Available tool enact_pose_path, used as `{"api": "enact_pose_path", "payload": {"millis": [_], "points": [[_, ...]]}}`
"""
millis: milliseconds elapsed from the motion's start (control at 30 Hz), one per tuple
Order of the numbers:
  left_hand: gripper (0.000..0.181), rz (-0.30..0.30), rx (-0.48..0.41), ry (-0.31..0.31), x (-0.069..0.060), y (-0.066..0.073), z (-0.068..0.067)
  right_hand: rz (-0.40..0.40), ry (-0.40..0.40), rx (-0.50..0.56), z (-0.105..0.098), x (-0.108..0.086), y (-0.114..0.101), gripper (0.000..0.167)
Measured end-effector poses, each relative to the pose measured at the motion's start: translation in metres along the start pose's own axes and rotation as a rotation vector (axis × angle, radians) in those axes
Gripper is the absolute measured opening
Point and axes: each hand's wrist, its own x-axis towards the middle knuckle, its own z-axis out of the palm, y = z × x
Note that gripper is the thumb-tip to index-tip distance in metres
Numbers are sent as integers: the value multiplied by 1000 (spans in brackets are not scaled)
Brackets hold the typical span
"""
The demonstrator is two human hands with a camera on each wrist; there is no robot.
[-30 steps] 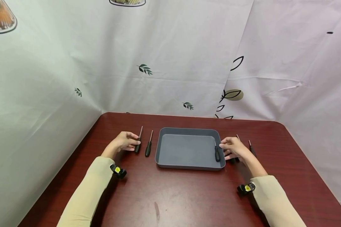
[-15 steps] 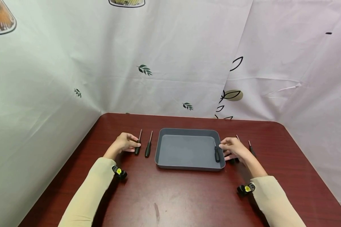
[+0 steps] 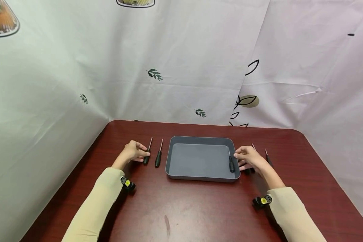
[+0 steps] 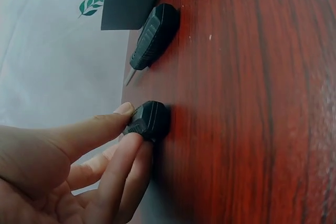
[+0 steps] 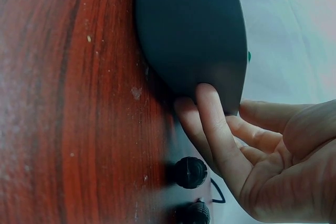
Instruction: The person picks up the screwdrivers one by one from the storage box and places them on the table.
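Note:
My left hand (image 3: pixel 134 152) pinches the black handle of a screwdriver (image 3: pixel 146 158) between thumb and fingers. In the left wrist view this handle (image 4: pixel 151 120) is close to the tabletop; whether it touches cannot be told. Just right of it lies a second black-handled screwdriver (image 3: pixel 158 159). My right hand (image 3: pixel 248 157) holds the right wall of a shallow grey rectangular tray (image 3: pixel 199 178), thumb at the rim and fingers outside, as the right wrist view shows on the tray's side (image 5: pixel 194 30). Inside the tray, near its right wall, lies a small black-handled screwdriver (image 3: pixel 231 165).
Right of the tray, partly behind my right hand, lie more screwdrivers, one with its handle (image 3: pixel 269 160) showing. Two round handle ends, one the nearer handle (image 5: pixel 191 172), appear in the right wrist view. White printed cloth (image 3: pixel 181 84) hangs behind the reddish-brown table (image 3: pixel 205 211).
The left hand's screwdriver has shifted slightly toward me, its tip a little lower in the head view. My right hand and the tray have stayed in place.

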Motion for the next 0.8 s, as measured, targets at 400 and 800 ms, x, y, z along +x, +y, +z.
{"api": "enact_pose_path", "payload": {"millis": [400, 800], "points": [[33, -9, 48, -3, -4, 6, 4, -15, -19, 30, -1, 0, 1, 31], [33, 39, 88, 19, -8, 15, 0, -13, -14, 23, 0, 1, 1, 30]]}}
